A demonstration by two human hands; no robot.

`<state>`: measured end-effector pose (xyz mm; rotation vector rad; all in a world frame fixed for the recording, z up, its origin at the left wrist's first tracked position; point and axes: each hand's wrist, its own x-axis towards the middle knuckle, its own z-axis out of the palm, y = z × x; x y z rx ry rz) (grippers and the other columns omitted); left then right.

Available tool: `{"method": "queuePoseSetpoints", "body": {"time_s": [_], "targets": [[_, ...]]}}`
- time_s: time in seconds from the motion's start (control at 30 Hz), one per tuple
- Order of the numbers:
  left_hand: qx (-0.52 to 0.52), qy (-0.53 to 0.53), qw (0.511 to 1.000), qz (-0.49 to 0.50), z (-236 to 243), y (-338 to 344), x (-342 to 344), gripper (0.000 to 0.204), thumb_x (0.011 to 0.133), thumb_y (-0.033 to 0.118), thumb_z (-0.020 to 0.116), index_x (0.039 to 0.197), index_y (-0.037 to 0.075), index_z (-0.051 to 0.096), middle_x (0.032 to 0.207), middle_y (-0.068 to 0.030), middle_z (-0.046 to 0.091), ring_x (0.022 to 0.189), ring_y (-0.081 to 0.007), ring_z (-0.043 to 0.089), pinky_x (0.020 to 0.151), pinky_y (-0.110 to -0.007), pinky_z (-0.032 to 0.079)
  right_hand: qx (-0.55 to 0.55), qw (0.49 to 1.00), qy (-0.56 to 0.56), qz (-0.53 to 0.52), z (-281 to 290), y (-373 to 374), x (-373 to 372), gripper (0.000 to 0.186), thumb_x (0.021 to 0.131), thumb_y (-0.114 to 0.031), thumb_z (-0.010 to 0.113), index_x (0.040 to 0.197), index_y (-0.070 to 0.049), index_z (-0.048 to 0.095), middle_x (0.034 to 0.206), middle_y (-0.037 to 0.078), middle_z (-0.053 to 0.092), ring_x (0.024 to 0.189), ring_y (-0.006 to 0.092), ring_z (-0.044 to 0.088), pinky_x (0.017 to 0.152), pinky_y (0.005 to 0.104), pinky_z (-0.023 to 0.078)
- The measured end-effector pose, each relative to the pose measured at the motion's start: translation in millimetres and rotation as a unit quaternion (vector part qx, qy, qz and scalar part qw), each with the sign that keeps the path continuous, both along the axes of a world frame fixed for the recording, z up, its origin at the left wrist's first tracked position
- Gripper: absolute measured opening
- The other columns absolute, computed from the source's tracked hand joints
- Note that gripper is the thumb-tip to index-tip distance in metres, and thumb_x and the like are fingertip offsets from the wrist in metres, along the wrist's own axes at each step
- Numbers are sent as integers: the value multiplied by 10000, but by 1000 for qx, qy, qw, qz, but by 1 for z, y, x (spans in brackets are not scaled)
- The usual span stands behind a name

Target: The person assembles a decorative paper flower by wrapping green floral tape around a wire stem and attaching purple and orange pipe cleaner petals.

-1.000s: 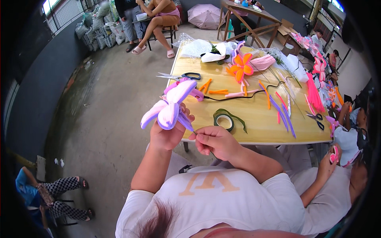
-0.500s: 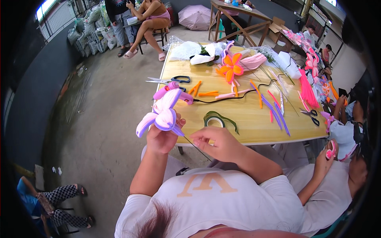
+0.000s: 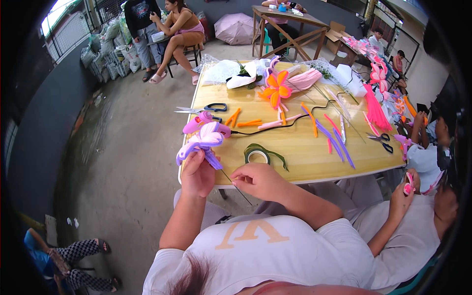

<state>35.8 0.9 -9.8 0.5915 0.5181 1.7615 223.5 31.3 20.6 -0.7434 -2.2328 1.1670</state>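
By the table edge (image 3: 319, 177), left grip (image 3: 198, 177) clasps purple-white flower (image 3: 202, 137); right grip (image 3: 263, 181) unclear.

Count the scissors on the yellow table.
2. One pair of scissors lies by the left edge, another pair near the right end. More may be hidden.

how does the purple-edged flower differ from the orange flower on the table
The purple-edged flower has pale petals, while the orange flower is mostly orange. The purple-edged flower is in the left grip; the orange flower rests on the table. The purple-edged flower is seen more side-on; the orange flower shows its open face. Both have rounded petals.
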Motion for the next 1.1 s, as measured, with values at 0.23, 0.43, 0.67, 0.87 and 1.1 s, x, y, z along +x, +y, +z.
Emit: {"method": "queuePoseSetpoints", "body": {"time_s": [0.23, 0.43, 0.67, 0.87, 1.1], "targets": [[3, 14, 1000, 14, -1, 2, 2, 244, 845, 219, 555, 1059, 112, 510, 905, -16, 570, 832, -146, 554, 722, -341, 453, 137, 990, 26, -11, -9, -4, -3, 109, 750, -132, 624, 827, -56, 608, 687, 87, 578, 619, 234, 562, 560, 335, 444], [-4, 10, 1000, 16, 4, 1, 5, 222, 847, 190, 548, 1047, 95, 527, 943, 4, 579, 876, -118, 538, 766, -287, 425, 158, 987, 31, -21, -12, -6, -2, 104, 738, -102, 628, 822, -45, 604, 689, 87, 577, 629, 240, 564, 562, 335, 447], [8, 33, 999, 7, 4, -2, 4, 210, 865, 207, 516, 1040, 92, 532, 966, 16, 584, 897, -108, 537, 784, -269, 415, 172, 983, 53, -37, -14, -9, -2, 91, 733, -90, 628, 806, -45, 598, 676, 86, 571, 624, 242, 562, 556, 341, 444], [5, 24, 1000, 11, 9, -3, 8, 178, 871, 203, 503, 1017, 105, 533, 938, 16, 583, 844, -114, 548, 741, -274, 435, 175, 982, 61, -41, -14, -9, -2, 76, 740, -92, 621, 797, -49, 595, 664, 83, 563, 617, 241, 557, 551, 342, 440], [10, 19, 1000, 8, 10, -4, 8, 149, 874, 186, 502, 992, 103, 535, 923, 11, 584, 821, -113, 552, 719, -277, 444, 171, 982, 63, -40, -14, -8, -1, 71, 749, -100, 619, 800, -56, 598, 644, 73, 550, 592, 234, 541, 536, 339, 429]]}}
